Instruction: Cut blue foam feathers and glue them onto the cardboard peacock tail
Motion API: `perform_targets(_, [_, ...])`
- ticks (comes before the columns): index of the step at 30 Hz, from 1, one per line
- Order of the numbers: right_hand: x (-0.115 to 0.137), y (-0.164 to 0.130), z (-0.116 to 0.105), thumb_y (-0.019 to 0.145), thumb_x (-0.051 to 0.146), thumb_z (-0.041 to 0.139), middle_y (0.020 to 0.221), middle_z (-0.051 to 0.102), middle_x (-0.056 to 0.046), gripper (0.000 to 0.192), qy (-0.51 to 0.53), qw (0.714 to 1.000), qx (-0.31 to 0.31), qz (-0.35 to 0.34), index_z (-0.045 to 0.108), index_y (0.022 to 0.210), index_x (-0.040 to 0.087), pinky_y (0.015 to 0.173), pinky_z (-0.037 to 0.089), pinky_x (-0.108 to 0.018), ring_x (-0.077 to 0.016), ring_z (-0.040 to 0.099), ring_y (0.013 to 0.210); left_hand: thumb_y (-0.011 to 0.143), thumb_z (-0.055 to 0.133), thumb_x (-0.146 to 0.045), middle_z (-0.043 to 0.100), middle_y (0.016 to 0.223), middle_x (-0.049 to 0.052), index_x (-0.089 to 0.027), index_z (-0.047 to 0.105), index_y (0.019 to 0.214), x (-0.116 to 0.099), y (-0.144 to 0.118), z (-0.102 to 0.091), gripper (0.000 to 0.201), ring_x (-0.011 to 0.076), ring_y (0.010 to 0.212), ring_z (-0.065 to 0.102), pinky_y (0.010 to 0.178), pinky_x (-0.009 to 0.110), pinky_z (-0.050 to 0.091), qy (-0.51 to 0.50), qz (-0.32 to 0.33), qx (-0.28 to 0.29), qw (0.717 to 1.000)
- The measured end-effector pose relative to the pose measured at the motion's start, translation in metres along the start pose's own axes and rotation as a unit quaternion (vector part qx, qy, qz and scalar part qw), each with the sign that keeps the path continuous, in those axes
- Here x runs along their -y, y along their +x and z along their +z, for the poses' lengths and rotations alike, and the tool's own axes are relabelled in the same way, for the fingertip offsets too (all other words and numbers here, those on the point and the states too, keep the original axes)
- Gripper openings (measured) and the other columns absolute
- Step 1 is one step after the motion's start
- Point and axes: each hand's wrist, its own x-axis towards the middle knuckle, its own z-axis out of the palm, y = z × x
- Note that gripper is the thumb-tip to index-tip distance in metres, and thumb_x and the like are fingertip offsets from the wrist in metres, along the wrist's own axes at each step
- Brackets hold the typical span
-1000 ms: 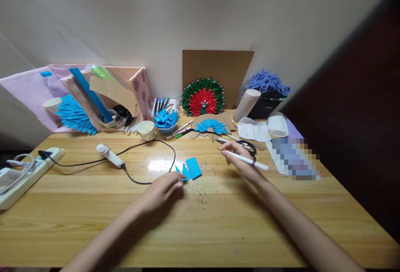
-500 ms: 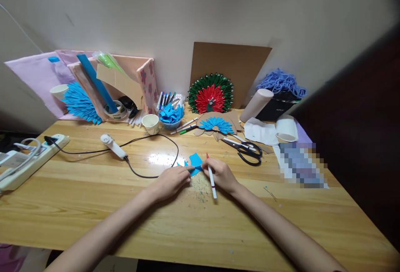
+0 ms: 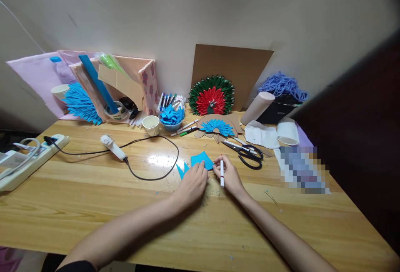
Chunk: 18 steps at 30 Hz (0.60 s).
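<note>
A blue sheet, perhaps craft foam or felt, lies on the table in front of me. My left hand rests across its lower part with the fingers stretched out, pressing it down. Between the fingers of my right hand is a white marker with a dark red band, its red tip pointing away from me. The thumb and fingertip of that hand touch the sheet's right corner. Pointed blue scraps lie just left of the sheet. Under my left palm the sheet's near edge is hidden.
Black-handled scissors lie to the right, behind my right hand. A cup of blue pieces, a paper cup and a blue petal fan on cardboard stand farther back. A black cable loops at left.
The blue sheet has turned and lies flatter, a little farther right. My left hand has moved right onto it. My right hand has shifted right with the marker.
</note>
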Motion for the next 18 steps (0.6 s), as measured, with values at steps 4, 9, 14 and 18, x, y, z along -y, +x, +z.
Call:
perform_targets(4, [0.018, -0.003, -0.009, 0.078, 0.035, 0.054, 0.073, 0.054, -0.001, 0.017, -0.056, 0.997, -0.029, -0.049, 0.05, 0.087, 0.022, 0.064, 0.043, -0.029, -0.0175, 0.054, 0.066, 0.089, 0.028, -0.014, 0.049, 0.122, 0.022, -0.007, 0.052, 0.097, -0.002, 0.004, 0.008, 0.026, 0.0256, 0.101, 0.05, 0.081, 0.039, 0.043, -0.013, -0.011, 0.006, 1.0])
perform_targets(9, [0.049, 0.014, 0.001, 0.088, 0.039, 0.034, 0.073, 0.052, 0.0, 0.03, 0.059, 0.992, 0.07, -0.084, 0.055, 0.102, 0.023, 0.071, 0.042, -0.028, -0.0161, 0.053, 0.072, 0.087, 0.033, -0.014, 0.05, 0.121, 0.017, -0.011, 0.051, 0.095, 0.002, 0.002, 0.014, 0.02, 0.0245, 0.109, 0.047, 0.088, 0.04, 0.042, -0.062, -0.002, -0.022, 0.998])
perform_targets(14, [0.038, 0.045, 0.033, 0.079, 0.035, 0.049, 0.07, 0.053, 0.002, 0.021, 0.145, 0.973, 0.177, -0.007, 0.055, 0.093, 0.021, 0.061, 0.041, -0.024, -0.0135, 0.053, 0.067, 0.087, 0.036, -0.015, 0.055, 0.112, 0.015, -0.013, 0.052, 0.09, 0.006, -0.001, 0.012, 0.016, 0.0238, 0.111, 0.046, 0.091, 0.041, 0.041, -0.094, 0.002, -0.034, 0.995])
perform_targets(18, [0.021, 0.052, 0.039, 0.077, 0.036, 0.053, 0.066, 0.054, 0.003, 0.018, 0.153, 0.976, 0.153, -0.006, 0.051, 0.083, 0.019, 0.056, 0.039, -0.023, -0.012, 0.051, 0.06, 0.088, 0.031, -0.012, 0.05, 0.121, 0.016, -0.013, 0.05, 0.092, 0.012, -0.006, 0.011, 0.02, 0.0234, 0.121, 0.039, 0.096, 0.041, 0.039, -0.096, 0.023, -0.045, 0.994])
